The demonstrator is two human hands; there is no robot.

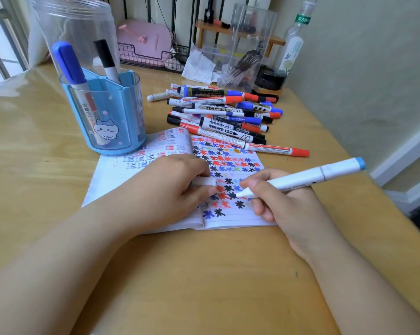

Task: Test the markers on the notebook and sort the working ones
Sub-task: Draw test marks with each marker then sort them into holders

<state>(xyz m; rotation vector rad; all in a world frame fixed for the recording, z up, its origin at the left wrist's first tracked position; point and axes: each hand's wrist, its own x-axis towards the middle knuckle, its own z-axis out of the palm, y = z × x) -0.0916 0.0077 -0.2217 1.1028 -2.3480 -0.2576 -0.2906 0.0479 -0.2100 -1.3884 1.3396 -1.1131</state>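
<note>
An open notebook [238, 217] lies on the wooden desk, its right page covered in red, blue and black star marks. My right hand [283, 201] grips a white marker [308, 176] with a blue end, its tip touching the page. My left hand [170, 187] rests on the notebook and pinches the marker's white cap [204, 182]. A pile of several markers [225, 114] lies just beyond the notebook. A blue pen holder [105, 110] at the left holds a blue-capped marker [70, 64] and a black-capped marker [106, 60].
A clear plastic jar [76, 27] stands behind the pen holder. At the back are a wire basket [153, 56], a clear acrylic box [247, 47], crumpled paper [199, 66] and a glass bottle [293, 44]. A wall runs along the right of the desk.
</note>
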